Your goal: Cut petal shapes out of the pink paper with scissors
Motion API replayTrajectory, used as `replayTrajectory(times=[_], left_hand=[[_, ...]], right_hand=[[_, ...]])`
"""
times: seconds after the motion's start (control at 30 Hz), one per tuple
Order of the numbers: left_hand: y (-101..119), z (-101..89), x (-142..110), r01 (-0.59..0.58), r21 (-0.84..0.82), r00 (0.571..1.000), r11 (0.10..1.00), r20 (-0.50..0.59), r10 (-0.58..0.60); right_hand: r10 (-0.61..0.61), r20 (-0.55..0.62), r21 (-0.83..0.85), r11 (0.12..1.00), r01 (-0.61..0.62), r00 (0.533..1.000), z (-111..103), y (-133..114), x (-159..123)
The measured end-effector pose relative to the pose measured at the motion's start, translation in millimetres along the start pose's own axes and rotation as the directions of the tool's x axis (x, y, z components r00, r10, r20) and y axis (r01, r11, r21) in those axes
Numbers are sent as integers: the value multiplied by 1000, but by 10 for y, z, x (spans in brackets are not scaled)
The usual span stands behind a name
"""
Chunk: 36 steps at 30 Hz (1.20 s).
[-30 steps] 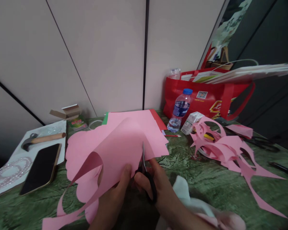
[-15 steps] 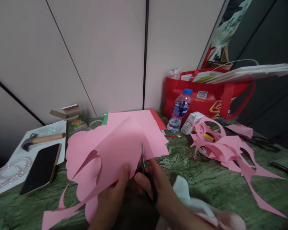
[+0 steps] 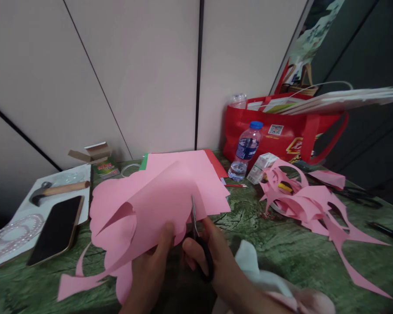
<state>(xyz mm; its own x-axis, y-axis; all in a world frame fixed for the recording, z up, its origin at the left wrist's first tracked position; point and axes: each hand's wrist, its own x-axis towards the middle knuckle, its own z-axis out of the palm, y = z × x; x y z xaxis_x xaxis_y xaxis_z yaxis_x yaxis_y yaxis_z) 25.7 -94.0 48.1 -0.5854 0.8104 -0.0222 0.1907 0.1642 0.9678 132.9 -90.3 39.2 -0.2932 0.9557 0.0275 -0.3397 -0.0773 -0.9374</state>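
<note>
My left hand [image 3: 157, 253] grips a sheet of pink paper [image 3: 163, 196] from below, thumb on top. A partly cut strip hangs off the sheet's lower left. My right hand [image 3: 206, 248] is closed round the black-handled scissors [image 3: 206, 261], whose blades point away from me and meet the sheet near its right side. Behind the held sheet lies more pink paper [image 3: 212, 183], with a stepped right edge. Scalloped pink paper [image 3: 101, 200] shows to its left. Part of my left hand's fingers is hidden under the sheet.
At right, pink scraps [image 3: 304, 200] pile up beside a water bottle [image 3: 247, 152], a white carton [image 3: 262, 168] and a red bag [image 3: 268, 126]. At left are a phone [image 3: 57, 229], a hammer [image 3: 59, 189], beads [image 3: 16, 233] and an opened box [image 3: 105, 165]. White cloth [image 3: 249, 257] lies lower right.
The held sheet and my left hand have shifted slightly left. The scissors have moved a little left too, and the hanging strip has swung up slightly.
</note>
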Motion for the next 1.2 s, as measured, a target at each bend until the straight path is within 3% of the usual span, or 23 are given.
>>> replayTrajectory(times=[0.2,0.33,0.6,0.87,1.2], left_hand=[[104,-14,-33,-11,93,996,996,92,2],[64,-14,-40,-13,170,997,985,75,0],[116,20,-114,32,109,997,994,61,-39],[94,19,-95,32,79,997,996,69,-37],[125,8,-85,1,95,998,995,57,-7]], right_hand=[[0,11,17,1000,0,1000,17,-20,-18],[-2,-33,33,999,3,999,-1,-10,-10],[18,-89,143,990,-5,996,-16,10,4],[-6,-24,210,978,11,1000,-6,-55,3],[22,-17,151,988,-19,1000,-27,-27,-1]])
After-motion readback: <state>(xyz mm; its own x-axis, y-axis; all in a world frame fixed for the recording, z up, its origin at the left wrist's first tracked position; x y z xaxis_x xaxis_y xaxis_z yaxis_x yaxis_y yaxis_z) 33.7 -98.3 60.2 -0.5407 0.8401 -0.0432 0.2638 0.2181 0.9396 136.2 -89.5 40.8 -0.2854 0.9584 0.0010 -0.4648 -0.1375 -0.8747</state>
